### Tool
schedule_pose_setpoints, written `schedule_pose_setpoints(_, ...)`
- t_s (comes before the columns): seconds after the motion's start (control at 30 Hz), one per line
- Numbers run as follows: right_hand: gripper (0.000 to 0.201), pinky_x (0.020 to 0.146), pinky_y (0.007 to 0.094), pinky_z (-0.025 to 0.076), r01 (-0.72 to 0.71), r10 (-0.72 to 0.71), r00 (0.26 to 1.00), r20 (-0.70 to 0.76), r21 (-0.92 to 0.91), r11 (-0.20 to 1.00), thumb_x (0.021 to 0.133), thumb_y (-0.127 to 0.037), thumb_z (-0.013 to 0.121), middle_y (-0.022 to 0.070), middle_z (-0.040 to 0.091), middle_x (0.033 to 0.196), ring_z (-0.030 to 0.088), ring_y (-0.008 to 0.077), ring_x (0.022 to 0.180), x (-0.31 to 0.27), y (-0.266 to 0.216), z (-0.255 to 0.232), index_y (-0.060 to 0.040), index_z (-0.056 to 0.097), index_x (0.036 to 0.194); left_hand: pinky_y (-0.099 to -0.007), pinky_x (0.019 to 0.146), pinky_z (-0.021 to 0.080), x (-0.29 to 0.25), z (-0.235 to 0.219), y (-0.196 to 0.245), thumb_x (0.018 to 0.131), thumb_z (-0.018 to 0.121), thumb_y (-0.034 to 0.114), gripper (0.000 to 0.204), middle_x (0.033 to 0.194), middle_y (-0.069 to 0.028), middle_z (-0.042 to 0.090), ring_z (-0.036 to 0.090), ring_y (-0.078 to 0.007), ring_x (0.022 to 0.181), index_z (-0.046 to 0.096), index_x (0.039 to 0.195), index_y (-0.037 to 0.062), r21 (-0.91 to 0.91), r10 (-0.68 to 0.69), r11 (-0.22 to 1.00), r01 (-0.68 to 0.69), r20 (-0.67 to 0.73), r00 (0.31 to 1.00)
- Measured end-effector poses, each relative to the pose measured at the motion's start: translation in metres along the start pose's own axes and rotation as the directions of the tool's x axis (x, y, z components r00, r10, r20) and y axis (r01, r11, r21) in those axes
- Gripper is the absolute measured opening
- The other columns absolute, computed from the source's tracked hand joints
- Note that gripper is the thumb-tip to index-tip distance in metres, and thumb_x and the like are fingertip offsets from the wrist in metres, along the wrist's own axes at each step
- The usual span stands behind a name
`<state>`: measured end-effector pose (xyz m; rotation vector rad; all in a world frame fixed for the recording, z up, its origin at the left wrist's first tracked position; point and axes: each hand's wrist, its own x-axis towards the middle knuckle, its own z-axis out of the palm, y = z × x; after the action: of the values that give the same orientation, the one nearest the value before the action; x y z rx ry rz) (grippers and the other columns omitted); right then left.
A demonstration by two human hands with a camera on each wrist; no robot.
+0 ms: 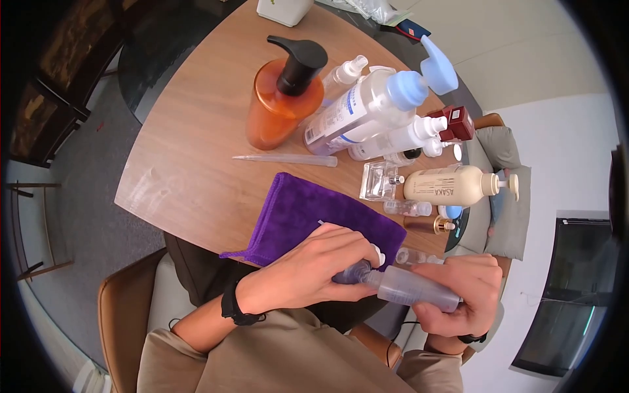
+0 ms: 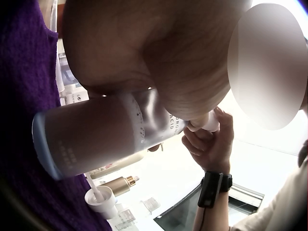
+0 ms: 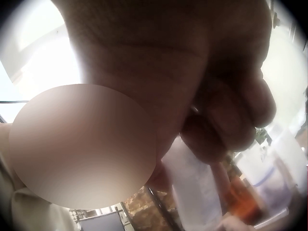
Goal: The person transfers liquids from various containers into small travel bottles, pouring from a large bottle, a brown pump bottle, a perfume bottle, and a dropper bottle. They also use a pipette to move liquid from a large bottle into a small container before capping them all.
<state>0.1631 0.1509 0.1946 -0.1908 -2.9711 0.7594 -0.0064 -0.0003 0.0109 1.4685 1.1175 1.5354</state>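
My left hand point(image 1: 314, 265) grips a clear bottle with a blue base point(image 2: 96, 134), printed lettering and bluish liquid, tilted nearly on its side above the purple cloth point(image 1: 321, 206). In my right hand point(image 1: 462, 295) is a smaller frosted bottle point(image 1: 417, 289), also tilted, its left end overlapping the neck of the left bottle in the head view. The right wrist view shows this frosted bottle point(image 3: 192, 187) below curled fingers. Beside my left fingers shows a white pump head point(image 1: 378, 254); the left wrist view shows its thin dip tube. My hand hides most of the left bottle from above.
Beyond the cloth stand an amber pump bottle point(image 1: 285, 108) and a large clear bottle with a blue pump point(image 1: 341, 118). A thin tapered tube point(image 1: 285, 159) lies before them. Right of these are a square glass bottle point(image 1: 377, 182), a cream pump bottle point(image 1: 445, 187) and a brown-gold bottle point(image 1: 426, 224).
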Motion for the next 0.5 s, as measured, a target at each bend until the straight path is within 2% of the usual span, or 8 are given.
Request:
schedule_pose_setpoints(0.07, 0.04, 0.046, 0.0327, 0.044, 0.001, 0.002, 0.994, -0.105, 0.034, 0.999, 0.071, -0.014, 0.092, 0.007, 0.065, 0.065, 0.06, 0.0219, 0.049, -0.004, 0.001, 0.005, 0.0027, 0.083, 0.106, -0.0426, 0.112, 0.046, 0.001, -0.002, 0.002, 0.082, 0.086, 0.009, 0.04, 0.116, -0.006, 0.073, 0.07, -0.0268, 0.116, 0.069, 0.117, 0.0076, 0.005, 0.002, 1.0, -0.002, -0.004, 1.0)
schedule_pose_setpoints(0.2, 0.039, 0.048, 0.0332, 0.047, -0.067, 0.077, 0.99, -0.118, 0.084, 0.994, 0.073, -0.015, 0.091, 0.0082, 0.068, 0.067, 0.063, 0.0242, 0.051, -0.013, 0.007, 0.014, 0.0027, 0.084, 0.107, -0.0434, 0.112, 0.046, 0.003, -0.007, 0.004, 0.084, 0.089, 0.013, 0.043, 0.118, -0.0065, 0.074, 0.07, -0.0298, 0.117, 0.071, 0.122, 0.0078, 0.024, -0.048, 0.999, 0.047, 0.072, 0.996)
schedule_pose_setpoints(0.3, 0.039, 0.056, 0.0327, 0.053, -0.101, 0.136, 0.975, -0.174, 0.195, 0.975, 0.079, -0.018, 0.088, 0.011, 0.075, 0.076, 0.069, 0.0247, 0.059, -0.032, 0.018, 0.026, 0.0037, 0.083, 0.112, -0.0442, 0.113, 0.046, 0.004, -0.006, 0.006, 0.084, 0.094, 0.019, 0.051, 0.122, -0.0075, 0.075, 0.07, -0.0313, 0.12, 0.071, 0.128, 0.0078, 0.038, -0.045, 0.998, 0.042, 0.08, 0.996)
schedule_pose_setpoints(0.37, 0.039, 0.064, 0.0319, 0.056, -0.136, 0.28, 0.919, -0.277, 0.444, 0.886, 0.086, -0.021, 0.083, 0.0142, 0.079, 0.085, 0.074, 0.0236, 0.067, -0.045, 0.024, 0.046, 0.0045, 0.083, 0.116, -0.0447, 0.114, 0.045, 0.006, -0.007, 0.011, 0.083, 0.096, 0.022, 0.057, 0.125, -0.0084, 0.074, 0.069, -0.0318, 0.123, 0.071, 0.132, 0.0078, 0.051, -0.052, 0.998, 0.048, 0.09, 0.995)
schedule_pose_setpoints(0.4, 0.04, 0.068, 0.0318, 0.057, -0.137, 0.286, 0.923, -0.258, 0.475, 0.869, 0.093, -0.022, 0.077, 0.0161, 0.082, 0.095, 0.076, 0.0217, 0.073, -0.055, 0.027, 0.053, 0.0052, 0.081, 0.122, -0.0448, 0.115, 0.045, 0.007, -0.008, 0.014, 0.082, 0.098, 0.024, 0.063, 0.131, -0.0103, 0.072, 0.067, -0.0324, 0.127, 0.07, 0.135, 0.0074, 0.065, -0.052, 0.997, 0.047, 0.069, 0.996)
schedule_pose_setpoints(0.43, 0.04, 0.068, 0.0318, 0.057, -0.124, 0.286, 0.916, -0.282, 0.479, 0.869, 0.093, -0.022, 0.077, 0.0161, 0.082, 0.095, 0.076, 0.0217, 0.073, -0.064, 0.026, 0.064, 0.0052, 0.081, 0.122, -0.0448, 0.117, 0.044, 0.007, -0.008, 0.017, 0.08, 0.1, 0.027, 0.07, 0.137, -0.0122, 0.07, 0.065, -0.0329, 0.132, 0.069, 0.139, 0.007, 0.08, -0.054, 0.996, 0.05, 0.05, 0.997)
schedule_pose_setpoints(0.47, 0.04, 0.07, 0.0315, 0.058, -0.169, 0.406, 0.882, -0.239, 0.644, 0.746, 0.096, -0.024, 0.075, 0.0163, 0.082, 0.098, 0.076, 0.0207, 0.076, -0.072, 0.022, 0.076, 0.0054, 0.081, 0.123, -0.0492, 0.121, 0.042, 0.005, -0.008, 0.018, 0.075, 0.103, 0.033, 0.085, 0.148, -0.0144, 0.064, 0.059, -0.0363, 0.142, 0.066, 0.147, 0.0067, 0.128, -0.063, 0.99, 0.056, 0.052, 0.997)
schedule_pose_setpoints(0.5, 0.04, 0.072, 0.0313, 0.059, -0.197, 0.51, 0.843, -0.17, 0.785, 0.587, 0.099, -0.025, 0.074, 0.0166, 0.083, 0.1, 0.077, 0.0197, 0.078, -0.082, 0.019, 0.088, 0.0056, 0.08, 0.123, -0.0492, 0.121, 0.042, 0.003, -0.009, 0.022, 0.075, 0.103, 0.033, 0.085, 0.148, -0.0144, 0.064, 0.059, -0.0363, 0.142, 0.066, 0.147, 0.0067, 0.143, -0.065, 0.988, 0.055, 0.073, 0.995)
